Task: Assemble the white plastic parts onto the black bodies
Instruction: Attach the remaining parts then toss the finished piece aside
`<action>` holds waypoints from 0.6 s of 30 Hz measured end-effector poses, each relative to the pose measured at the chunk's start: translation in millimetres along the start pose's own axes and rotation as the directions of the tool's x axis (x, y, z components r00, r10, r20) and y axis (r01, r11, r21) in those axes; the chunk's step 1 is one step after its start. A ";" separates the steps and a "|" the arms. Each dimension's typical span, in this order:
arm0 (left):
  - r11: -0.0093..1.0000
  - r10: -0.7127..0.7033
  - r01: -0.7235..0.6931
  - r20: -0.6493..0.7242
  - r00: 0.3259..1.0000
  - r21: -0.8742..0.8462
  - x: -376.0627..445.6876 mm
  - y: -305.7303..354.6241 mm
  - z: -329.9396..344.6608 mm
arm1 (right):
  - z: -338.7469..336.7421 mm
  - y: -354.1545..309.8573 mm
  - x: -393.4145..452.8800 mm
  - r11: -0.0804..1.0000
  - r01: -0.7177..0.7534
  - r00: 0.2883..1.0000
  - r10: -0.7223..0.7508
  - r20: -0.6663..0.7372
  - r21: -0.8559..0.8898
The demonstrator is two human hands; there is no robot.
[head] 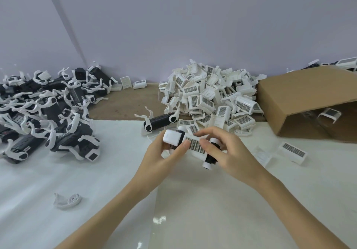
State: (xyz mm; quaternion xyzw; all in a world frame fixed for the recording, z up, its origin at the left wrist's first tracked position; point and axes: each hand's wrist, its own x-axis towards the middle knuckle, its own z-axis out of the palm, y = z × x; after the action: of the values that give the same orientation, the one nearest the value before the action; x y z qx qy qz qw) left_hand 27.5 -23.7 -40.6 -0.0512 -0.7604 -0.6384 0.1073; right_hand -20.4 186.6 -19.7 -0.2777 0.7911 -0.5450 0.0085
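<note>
We hold 1 black body (pixel 209 157) above the middle of the tabletop (pixel 58 181): our left hand (pixel 164 153) grips its white-capped end, our right hand (pixel 229 152) curls round the other end, with a white grille part (pixel 196 146) pinched against the body between both thumbs. The white grille parts pile (pixel 208 96) sits at the far edge just beyond our hands, beside a tipped cardboard box (pixel 301 96) toward the far right corner. The finished units heap (pixel 44 113) fills the far left, 1 assembled unit (pixel 159 122) lies between heap and pile, and 1 loose white piece (pixel 66 200) lies near the left front.
</note>
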 end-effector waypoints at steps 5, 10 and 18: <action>0.978 -0.143 0.143 0.016 0.990 -0.154 -1.8 3.0 -1.0 | -0.2 -2.9 -0.8 0.997 -0.067 0.995 0.068 0.067 -0.026; 0.995 -0.062 0.063 0.008 0.998 -0.084 -1.2 6.4 -1.2 | -3.5 -7.2 0.1 0.999 -0.039 0.998 0.039 0.055 -0.007; 0.866 0.329 -0.371 0.177 0.927 0.335 -2.4 -0.3 -9.5 | -9.9 -11.3 2.7 0.885 -0.276 0.961 0.250 0.116 0.374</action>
State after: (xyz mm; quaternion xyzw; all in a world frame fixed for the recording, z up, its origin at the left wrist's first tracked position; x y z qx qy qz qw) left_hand 30.7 -32.9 -39.8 -0.2042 -0.8477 -0.4531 0.1855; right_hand -21.0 191.1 -5.1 -0.1781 0.6975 -0.6749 0.1624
